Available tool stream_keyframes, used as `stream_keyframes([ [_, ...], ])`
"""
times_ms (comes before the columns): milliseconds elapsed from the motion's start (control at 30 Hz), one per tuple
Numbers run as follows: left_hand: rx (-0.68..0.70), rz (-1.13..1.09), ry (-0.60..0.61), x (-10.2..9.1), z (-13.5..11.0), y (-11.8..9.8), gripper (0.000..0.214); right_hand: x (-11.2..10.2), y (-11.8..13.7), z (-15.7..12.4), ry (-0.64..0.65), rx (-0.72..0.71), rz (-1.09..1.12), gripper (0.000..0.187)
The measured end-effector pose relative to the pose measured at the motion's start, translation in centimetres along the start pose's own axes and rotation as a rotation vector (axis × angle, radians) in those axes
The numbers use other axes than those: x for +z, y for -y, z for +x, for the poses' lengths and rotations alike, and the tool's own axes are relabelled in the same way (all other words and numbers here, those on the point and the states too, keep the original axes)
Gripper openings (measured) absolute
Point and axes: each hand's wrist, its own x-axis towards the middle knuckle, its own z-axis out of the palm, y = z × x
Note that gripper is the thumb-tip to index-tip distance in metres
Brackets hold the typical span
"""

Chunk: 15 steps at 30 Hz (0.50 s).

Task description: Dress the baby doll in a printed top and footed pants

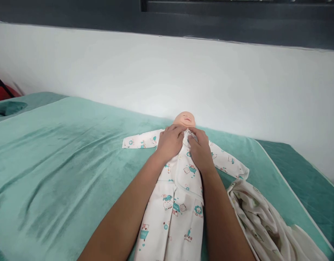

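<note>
A baby doll (187,119) lies on its back with its head by the wall. It wears a white printed baby shirt (186,170), its sleeves spread out to both sides, and matching baby pants (183,221). At the collar, my left hand (171,141) has its fingers curled over the neckline on the left half. Opposite it, my right hand (199,145) grips the right half of the collar, thumb bent inward. Between the hands a small white tie (187,135) shows at the neck. Some fingertips are hidden in the cloth.
A crumpled cream printed cloth (262,217) lies right of the doll. Under everything spreads a wrinkled light green sheet (74,163) over a darker green surface (297,170). A white wall (129,72) rises behind, and a red and black item (2,90) sits far left.
</note>
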Motion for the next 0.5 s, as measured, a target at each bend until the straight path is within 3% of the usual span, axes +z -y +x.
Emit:
stream_keyframes([
  [200,0.024,-0.186,-0.057,-0.7,-1.3,-0.6,0.023,0.1,0.2,-0.5,-0.087,0.034,0.099,0.034],
  [367,0.032,-0.293,-0.080,-1.5,-3.9,-0.2,0.011,-0.2,1.0,-3.0,-0.056,0.083,0.173,0.036],
  [500,0.054,-0.367,-0.052,-2.0,-5.1,0.4,0.015,-0.5,1.3,-5.0,-0.025,0.022,0.191,0.033],
])
